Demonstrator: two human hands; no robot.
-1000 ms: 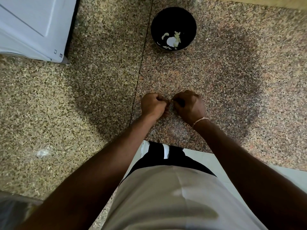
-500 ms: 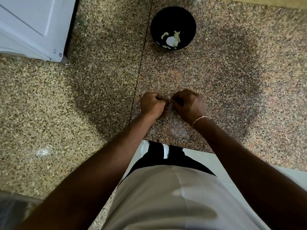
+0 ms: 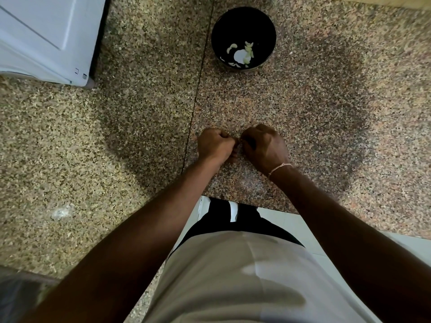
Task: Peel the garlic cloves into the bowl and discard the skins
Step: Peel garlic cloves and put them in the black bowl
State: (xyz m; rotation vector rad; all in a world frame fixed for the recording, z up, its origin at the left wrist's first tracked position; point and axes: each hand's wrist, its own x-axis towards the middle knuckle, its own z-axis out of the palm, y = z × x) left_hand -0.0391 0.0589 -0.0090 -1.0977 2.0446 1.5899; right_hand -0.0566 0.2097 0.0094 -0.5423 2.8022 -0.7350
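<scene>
A black bowl stands on the speckled granite counter, far centre, with several pale peeled garlic pieces on its bottom. My left hand and my right hand meet over the counter's near middle, fingers curled, fingertips touching. They pinch something small between them, presumably a garlic clove, which the fingers hide almost fully. A thin band circles my right wrist.
A white appliance sits on the counter at the far left. The counter's front edge runs just below my hands, with white floor tiles beyond it. A blurred transparent object shows at the bottom left corner.
Both hands stay together in the same spot; only slight finger movement shows between the frames.
</scene>
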